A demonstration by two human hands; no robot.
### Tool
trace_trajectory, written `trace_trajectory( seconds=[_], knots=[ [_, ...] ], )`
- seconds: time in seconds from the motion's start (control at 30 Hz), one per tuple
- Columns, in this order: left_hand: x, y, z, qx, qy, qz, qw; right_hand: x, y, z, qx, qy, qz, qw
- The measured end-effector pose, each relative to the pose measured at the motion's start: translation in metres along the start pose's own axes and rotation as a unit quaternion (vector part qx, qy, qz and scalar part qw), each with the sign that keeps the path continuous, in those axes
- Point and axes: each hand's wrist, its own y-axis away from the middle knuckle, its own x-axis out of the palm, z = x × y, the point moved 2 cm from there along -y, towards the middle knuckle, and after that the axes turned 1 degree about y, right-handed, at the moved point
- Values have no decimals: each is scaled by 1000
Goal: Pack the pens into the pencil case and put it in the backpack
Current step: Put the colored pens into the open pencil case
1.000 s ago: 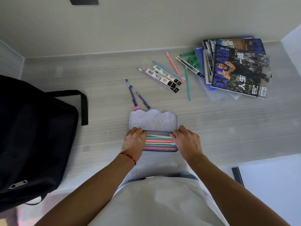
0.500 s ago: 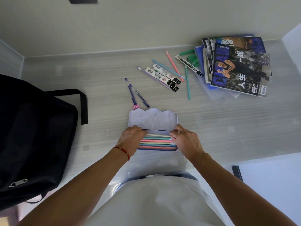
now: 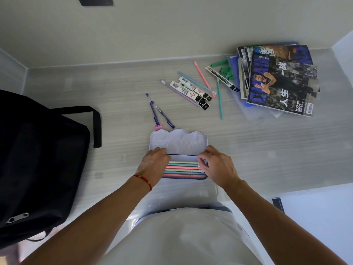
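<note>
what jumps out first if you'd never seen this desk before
The open pencil case at the centre, a row of pastel pens in its tray, with the left hand and right hand at its two ends. Then the black backpack at the left and the magazines at the far right.

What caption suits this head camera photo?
Both hands at an open pencil case of pastel pens, beside a black backpack.

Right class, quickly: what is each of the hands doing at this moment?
Left hand: fingers curled on the left end of the open pencil case, gripping it.
Right hand: fingers on its right end, gripping it.
</note>
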Motion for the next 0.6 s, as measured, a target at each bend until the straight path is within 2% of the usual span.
trace_trajectory(
  seconds=[0.1,0.17,0.27,0.37,0.5,0.6],
  knots=[
    [-5,-6,-2,11,-25,-7,1000,-15,-23,-14,120,-82,-87,986],
    [-15,-10,-2,7,13,-60,998,-23,-49,-35,201,-126,-118,964],
    [-30,-15,1,-20,115,-144,983,-25,-94,-72,253,-98,-62,960],
    [-40,-19,1,-62,140,-148,977,-17,-129,-94,299,-66,11,952],
    [-45,-18,-1,-101,163,-157,969,-12,-146,-99,349,-58,25,935],
    [-43,-17,1,-141,204,-146,958,-7,-132,-94,366,-93,35,925]
  ],
)
